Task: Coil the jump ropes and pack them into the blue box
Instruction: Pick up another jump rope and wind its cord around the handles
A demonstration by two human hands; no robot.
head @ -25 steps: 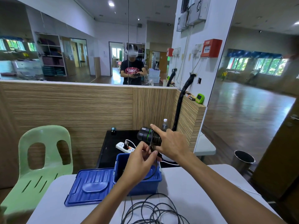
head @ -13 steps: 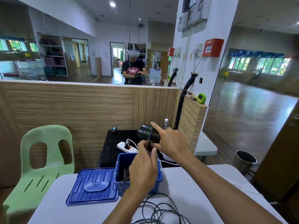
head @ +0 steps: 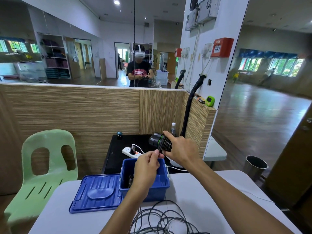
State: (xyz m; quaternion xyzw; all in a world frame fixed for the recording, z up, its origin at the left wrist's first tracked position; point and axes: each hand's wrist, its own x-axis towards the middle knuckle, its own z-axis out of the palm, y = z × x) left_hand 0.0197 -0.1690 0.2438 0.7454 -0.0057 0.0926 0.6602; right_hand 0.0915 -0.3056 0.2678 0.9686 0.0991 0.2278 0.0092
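Observation:
My right hand (head: 181,150) grips the black, ribbed jump rope handles (head: 160,142) with green rings, held up above the far rim of the open blue box (head: 162,185). My left hand (head: 146,166) pinches the thin black rope (head: 159,147) just below the handles, over the box. More black rope (head: 162,218) lies in loose loops on the white table (head: 202,191) near me. Inside the box a dark ribbed handle (head: 130,180) shows; the rest of the inside is hidden by my left hand.
The blue lid (head: 97,193) lies flat left of the box. A green plastic chair (head: 45,166) stands at the left. Behind the box is a black table (head: 118,154) with a power strip (head: 131,152). A metal bin (head: 255,166) stands on the floor at the right.
My left hand rose from the box's front rim up toward the handles, drawing the rope along. My right hand kept the handles nearly still.

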